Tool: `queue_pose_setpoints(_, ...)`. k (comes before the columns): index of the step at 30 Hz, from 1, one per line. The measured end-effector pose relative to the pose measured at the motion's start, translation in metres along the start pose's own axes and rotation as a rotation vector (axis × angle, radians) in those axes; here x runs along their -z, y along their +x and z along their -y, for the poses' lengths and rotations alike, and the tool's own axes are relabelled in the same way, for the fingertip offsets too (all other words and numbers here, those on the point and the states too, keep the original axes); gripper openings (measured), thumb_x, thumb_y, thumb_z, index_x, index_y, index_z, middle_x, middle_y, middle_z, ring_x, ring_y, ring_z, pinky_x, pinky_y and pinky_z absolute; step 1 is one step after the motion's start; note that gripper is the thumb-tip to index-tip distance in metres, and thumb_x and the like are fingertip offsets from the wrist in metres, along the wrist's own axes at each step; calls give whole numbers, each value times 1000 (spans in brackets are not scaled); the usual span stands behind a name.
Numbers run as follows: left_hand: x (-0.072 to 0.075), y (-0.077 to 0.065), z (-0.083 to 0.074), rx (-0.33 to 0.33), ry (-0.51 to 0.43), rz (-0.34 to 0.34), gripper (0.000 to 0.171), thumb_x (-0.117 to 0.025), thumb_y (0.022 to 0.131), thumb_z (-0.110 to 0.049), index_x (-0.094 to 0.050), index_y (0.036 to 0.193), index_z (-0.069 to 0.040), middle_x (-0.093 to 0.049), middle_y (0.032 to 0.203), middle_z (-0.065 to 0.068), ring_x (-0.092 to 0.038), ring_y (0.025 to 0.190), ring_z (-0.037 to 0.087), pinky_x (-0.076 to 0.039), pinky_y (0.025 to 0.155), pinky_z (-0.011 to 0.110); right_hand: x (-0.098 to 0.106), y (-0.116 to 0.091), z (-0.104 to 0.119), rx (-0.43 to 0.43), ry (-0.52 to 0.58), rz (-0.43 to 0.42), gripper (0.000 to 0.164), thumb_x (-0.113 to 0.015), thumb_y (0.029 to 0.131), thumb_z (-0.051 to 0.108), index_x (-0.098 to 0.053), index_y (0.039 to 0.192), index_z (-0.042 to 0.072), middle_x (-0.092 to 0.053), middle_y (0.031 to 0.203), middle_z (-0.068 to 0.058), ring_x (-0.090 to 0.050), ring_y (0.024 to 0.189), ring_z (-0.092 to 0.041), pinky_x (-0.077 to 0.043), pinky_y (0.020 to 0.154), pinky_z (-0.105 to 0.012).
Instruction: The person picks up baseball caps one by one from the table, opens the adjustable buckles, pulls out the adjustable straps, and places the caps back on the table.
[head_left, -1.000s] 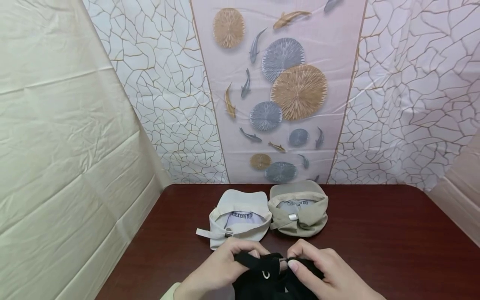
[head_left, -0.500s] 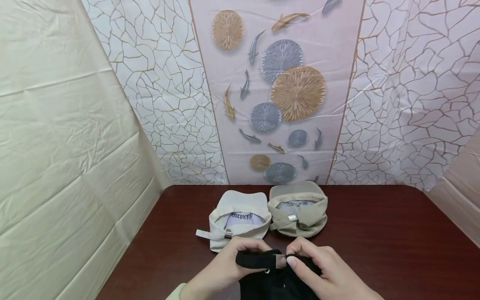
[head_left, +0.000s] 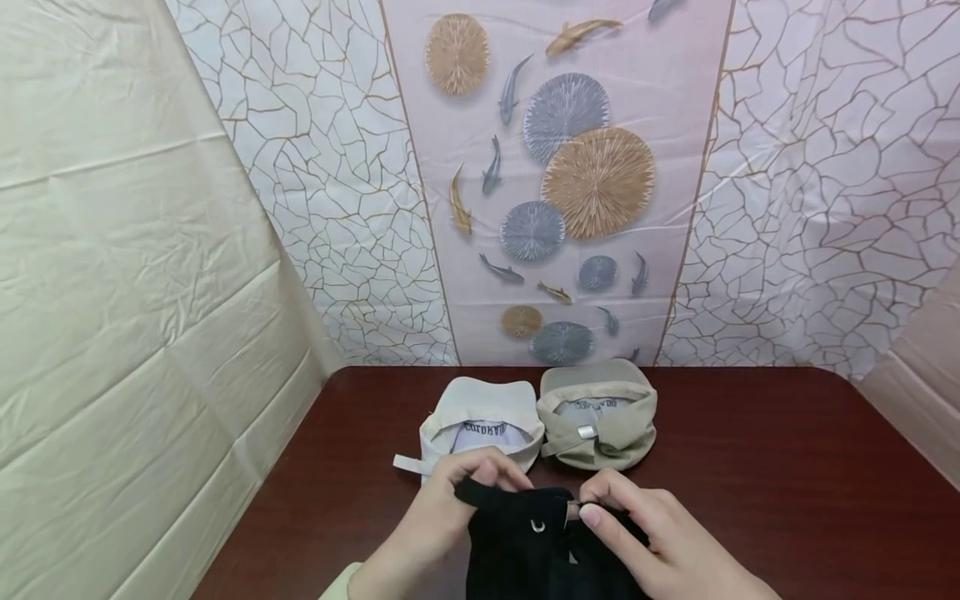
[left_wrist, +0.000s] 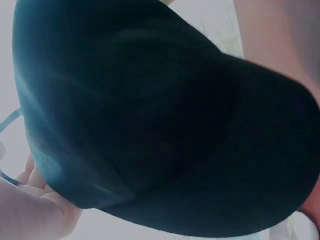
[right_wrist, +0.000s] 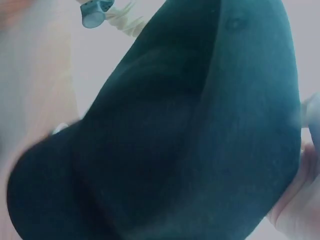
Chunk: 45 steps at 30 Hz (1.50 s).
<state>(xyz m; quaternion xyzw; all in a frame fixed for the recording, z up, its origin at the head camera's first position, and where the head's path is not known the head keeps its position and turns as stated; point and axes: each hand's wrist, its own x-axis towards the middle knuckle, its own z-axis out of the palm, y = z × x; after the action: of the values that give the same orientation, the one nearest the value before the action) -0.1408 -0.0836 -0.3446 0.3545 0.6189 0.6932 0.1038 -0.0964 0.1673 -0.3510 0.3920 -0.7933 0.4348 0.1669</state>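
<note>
- On the worktop (head_left: 750, 467), the only one, two caps lay side by side, openings toward the person: one white cap (head_left: 483, 400) and one tan cap (head_left: 618, 433).
- Nearer the person, between the two hands and in front of those, was the black cap (head_left: 517, 550), which made three caps; whether it touched the worktop could not be told. Its cloth looked soft, so the band was probably best kept taut without stretching.
- Two hands were at it. The left hand (head_left: 435, 508) had its fingers curled on the strap, part of that grip hidden; the right hand (head_left: 663, 537) pinched beside the buckle with finger and thumb. Steadying with the right and drawing with the left seemed sound.
- One strap (head_left: 495, 497) showed on the black cap. The step looked like adjusting it, which called for flat, untwisted cloth and short, even pulls.
- One buckle (head_left: 573, 511) sat on it; held square to the strap, it would likely jam less.
- One pale ring (head_left: 537, 526) showed below the strap, best left out of the pull.
</note>
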Motion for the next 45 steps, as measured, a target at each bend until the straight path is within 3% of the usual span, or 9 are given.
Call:
queue_pose_setpoints(3, 3, 0, 1, 16, -79, 33, 73, -41, 107, -50, -57, 107, 21, -71, 90, -3, -67, 86, 7, -52, 74, 22, 0, 0, -1, 23, -16, -10, 35, -57, 96, -9, -56, 114, 21, -64, 102, 11, -63, 90, -6, -48, 73, -22)
queue_pose_setpoints(6, 2, 0, 2, 53, -107, 74, 64, -46, 107, -40, -55, 111, 23, -71, 95, -6, -65, 90, 5, -51, 77, 20, -1, 1, -3, 46, -12, -19, 36, -58, 95, -11, -56, 113, 20, -63, 101, 10, -62, 89, -6, -47, 74, -21)
queue_pose_setpoints(11, -4, 2, 1, 86, 19, 153, 26, -66, 98, -15, -67, 112, 8, -67, 98, -2, -59, 92, 5, -48, 78, 20, -4, 2, -4, 49, 32, 8, 36, -57, 96, -11, -57, 115, 19, -65, 104, 8, -64, 91, -8, -49, 75, -22)
queue_pose_setpoints(21, -4, 0, 0, 23, 259, 186, 8, -64, 98, -14, -69, 101, -8, -65, 90, 1, -53, 85, 3, -44, 75, 20, -3, 3, -1, 9, 76, 124, 32, -56, 99, -5, -57, 112, 24, -60, 94, 13, -56, 80, 0, -45, 65, -20)
queue_pose_setpoints(27, -9, 1, 2, 70, 227, 291, 6, -60, 99, -11, -63, 94, -8, -54, 82, -3, -48, 82, 2, -40, 74, 16, -4, 2, 0, 56, 107, 124, 33, -58, 96, -8, -58, 110, 21, -58, 89, 10, -54, 77, 1, -45, 63, -18)
queue_pose_setpoints(33, -12, 1, -1, 10, 316, 272, 8, -63, 97, -10, -63, 89, -9, -56, 78, -4, -50, 78, -2, -43, 71, 16, -3, 1, 0, 52, 100, 124, 32, -59, 96, -8, -58, 109, 22, -60, 89, 11, -54, 78, 2, -45, 64, -18)
queue_pose_setpoints(38, -11, -2, -5, 51, 223, 259, 9, -61, 99, -14, -64, 93, -8, -59, 82, -3, -53, 82, 0, -44, 73, 16, -1, 1, 2, 20, 135, 170, 31, -56, 98, -6, -58, 110, 22, -58, 88, 11, -52, 76, 3, -45, 62, -18)
queue_pose_setpoints(41, -9, -2, -5, 31, 192, 304, 9, -61, 100, -12, -63, 94, -6, -59, 82, 3, -52, 82, 0, -45, 73, 16, 2, 0, 5, 15, 148, 204, 30, -55, 99, -6, -58, 112, 22, -58, 89, 10, -53, 78, 3, -46, 63, -19)
queue_pose_setpoints(45, -4, 1, -5, -12, 246, 448, 6, -58, 101, -8, -63, 100, -5, -62, 87, 8, -53, 84, -3, -47, 74, 16, 4, -1, 8, 18, 139, 201, 31, -56, 99, -6, -58, 111, 22, -58, 90, 11, -54, 78, 2, -47, 64, -19)
